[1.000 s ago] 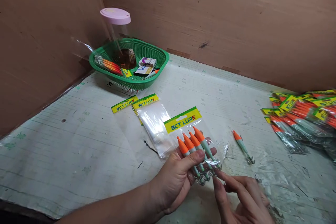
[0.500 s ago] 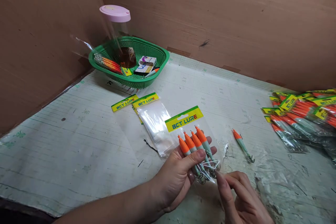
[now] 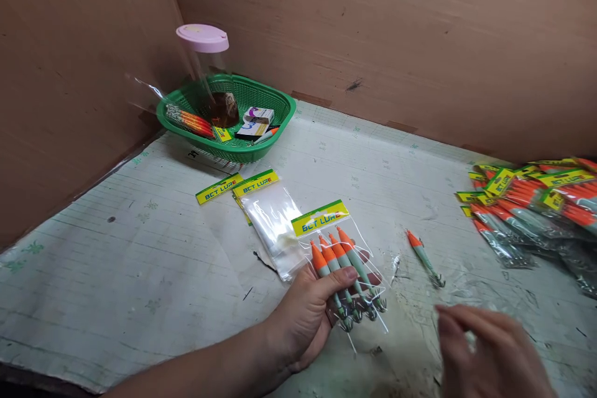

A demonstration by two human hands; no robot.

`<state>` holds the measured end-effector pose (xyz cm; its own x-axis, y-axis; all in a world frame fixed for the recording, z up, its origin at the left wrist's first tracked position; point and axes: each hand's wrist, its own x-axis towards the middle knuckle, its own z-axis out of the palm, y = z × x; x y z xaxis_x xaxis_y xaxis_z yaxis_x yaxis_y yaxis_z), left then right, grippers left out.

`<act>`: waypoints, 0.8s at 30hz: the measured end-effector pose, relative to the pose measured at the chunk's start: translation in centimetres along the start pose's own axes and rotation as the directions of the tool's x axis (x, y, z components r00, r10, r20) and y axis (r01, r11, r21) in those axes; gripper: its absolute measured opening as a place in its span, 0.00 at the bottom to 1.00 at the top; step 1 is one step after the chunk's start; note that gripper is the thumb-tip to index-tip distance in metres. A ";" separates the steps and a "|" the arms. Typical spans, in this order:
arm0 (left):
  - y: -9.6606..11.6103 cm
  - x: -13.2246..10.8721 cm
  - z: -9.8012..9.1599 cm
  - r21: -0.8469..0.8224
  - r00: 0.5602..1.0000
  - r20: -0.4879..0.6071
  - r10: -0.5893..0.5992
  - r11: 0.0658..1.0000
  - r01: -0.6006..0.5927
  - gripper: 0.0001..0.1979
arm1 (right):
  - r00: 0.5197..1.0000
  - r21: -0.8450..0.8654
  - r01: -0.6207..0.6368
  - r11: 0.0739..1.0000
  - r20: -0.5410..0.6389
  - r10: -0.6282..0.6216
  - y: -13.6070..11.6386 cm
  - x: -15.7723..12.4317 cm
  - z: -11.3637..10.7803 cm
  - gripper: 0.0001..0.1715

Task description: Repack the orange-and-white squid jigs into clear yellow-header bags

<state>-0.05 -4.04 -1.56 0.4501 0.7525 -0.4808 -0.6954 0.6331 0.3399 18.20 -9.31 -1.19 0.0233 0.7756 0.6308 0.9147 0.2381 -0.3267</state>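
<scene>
My left hand [image 3: 310, 298] is closed around a clear plastic bag of fishing lures [image 3: 344, 255], its thumb pressed across the front. Several pale green lures with orange noses lie side by side inside, hooks toward me, under a yellow and green BCT LURE header [image 3: 321, 217]. To the right, apart from the bag, my right hand [image 3: 489, 348] is smeared by motion with its fingers bent; whether they hold anything is unclear. A loose lure [image 3: 423, 258] of the same colours lies on the table beyond it. Flat clear bags [image 3: 270, 217] with matching headers lie left of the held one.
At the back left, a green basket [image 3: 275, 148] holds a pink-lidded clear container [image 3: 203, 38], a small box [image 3: 255, 121] and orange-red lures [image 3: 193, 121]. Filled lure packs [image 3: 522, 211] are heaped at the right. Brown walls [image 3: 373, 43] bound the table [image 3: 153, 261] behind and left.
My right hand has moved away from the lower end of the held bag, to the right. The left hand still grips the bag, and the hooks now show more plainly.
</scene>
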 end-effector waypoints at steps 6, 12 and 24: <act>0.4 -0.3 0.2 -0.022 0.998 -0.049 -0.035 0.999 0.034 0.18 | 0.913 -0.125 0.188 0.974 0.388 -0.126 10.0 1.0 -0.1 0.19; 1.1 -0.3 0.6 -0.113 0.991 -0.073 -0.116 0.988 0.107 0.15 | 0.883 -0.008 0.205 0.979 0.432 -0.181 11.8 0.8 0.3 0.14; 1.3 0.0 0.7 -0.096 0.995 -0.094 -0.037 0.995 0.028 0.17 | 0.569 0.435 -0.822 0.368 0.637 0.519 6.2 0.9 -5.3 0.27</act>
<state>-0.56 -3.13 -0.53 0.4205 0.7081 -0.5672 -0.7329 0.6336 0.2476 26.03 -10.20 1.08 0.2312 0.9378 -0.2589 0.1416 -0.2957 -0.9447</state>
